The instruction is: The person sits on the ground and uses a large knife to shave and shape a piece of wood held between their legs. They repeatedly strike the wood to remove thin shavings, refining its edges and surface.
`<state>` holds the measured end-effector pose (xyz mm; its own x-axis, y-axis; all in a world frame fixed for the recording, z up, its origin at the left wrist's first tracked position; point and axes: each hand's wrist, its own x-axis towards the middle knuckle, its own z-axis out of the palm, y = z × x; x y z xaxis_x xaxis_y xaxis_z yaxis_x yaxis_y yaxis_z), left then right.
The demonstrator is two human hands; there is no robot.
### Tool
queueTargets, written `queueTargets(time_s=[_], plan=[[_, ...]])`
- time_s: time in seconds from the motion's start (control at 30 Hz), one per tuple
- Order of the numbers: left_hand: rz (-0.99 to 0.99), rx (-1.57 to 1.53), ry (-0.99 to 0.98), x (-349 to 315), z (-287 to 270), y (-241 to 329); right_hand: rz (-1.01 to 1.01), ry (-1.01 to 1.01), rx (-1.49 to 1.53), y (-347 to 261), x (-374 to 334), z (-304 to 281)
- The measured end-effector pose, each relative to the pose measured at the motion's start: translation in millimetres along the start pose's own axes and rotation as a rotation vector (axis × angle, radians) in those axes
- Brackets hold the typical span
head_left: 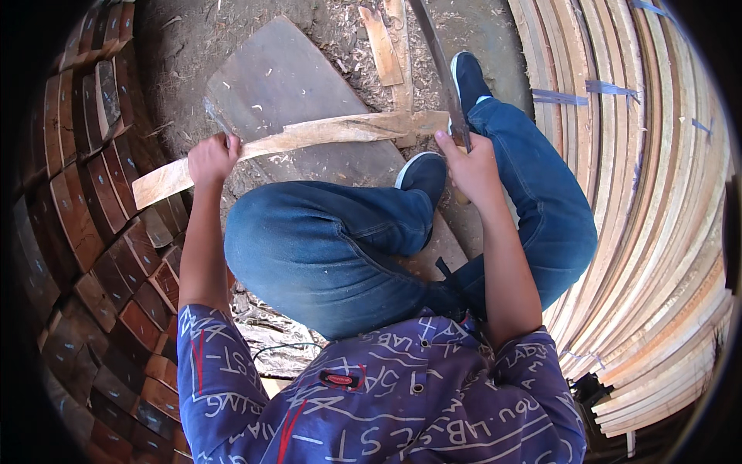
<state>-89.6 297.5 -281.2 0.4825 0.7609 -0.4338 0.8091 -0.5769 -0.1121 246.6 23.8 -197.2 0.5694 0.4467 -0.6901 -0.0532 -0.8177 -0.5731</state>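
A long, pale wooden strip (328, 133) with uneven edges lies crosswise in front of my knees. My left hand (212, 160) is closed around it near its left end, which sticks out past my fist. In my closed right hand (473, 166) is a machete (440, 66), its long dark blade pointing away from me. The lower part of the blade stands right at the strip's right end; whether they touch I cannot tell. My palm and fingers hide most of the handle.
A flat grey board (290, 77) lies on the dirt beneath the strip, wood shavings around it. Loose wood pieces (382, 50) lie beyond. Stacked dark wood blocks (100, 209) rise on the left, bundled pale slats (610, 193) on the right. My bent legs (309, 240) are close underneath.
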Motion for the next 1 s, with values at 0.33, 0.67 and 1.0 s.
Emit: queueTargets(time_s=[0.33, 0.67, 1.0], plan=[[0.003, -0.009, 0.012, 3, -2, 2, 0.653, -0.303, 0.270, 98, 1, 12], [0.001, 0.008, -0.025, 2, -5, 2, 0.249, -0.100, 0.776, 30, 20, -15], [-0.008, 0.003, -0.019, 1, -8, 6, 0.444, -0.262, 0.814, 17, 27, -47]])
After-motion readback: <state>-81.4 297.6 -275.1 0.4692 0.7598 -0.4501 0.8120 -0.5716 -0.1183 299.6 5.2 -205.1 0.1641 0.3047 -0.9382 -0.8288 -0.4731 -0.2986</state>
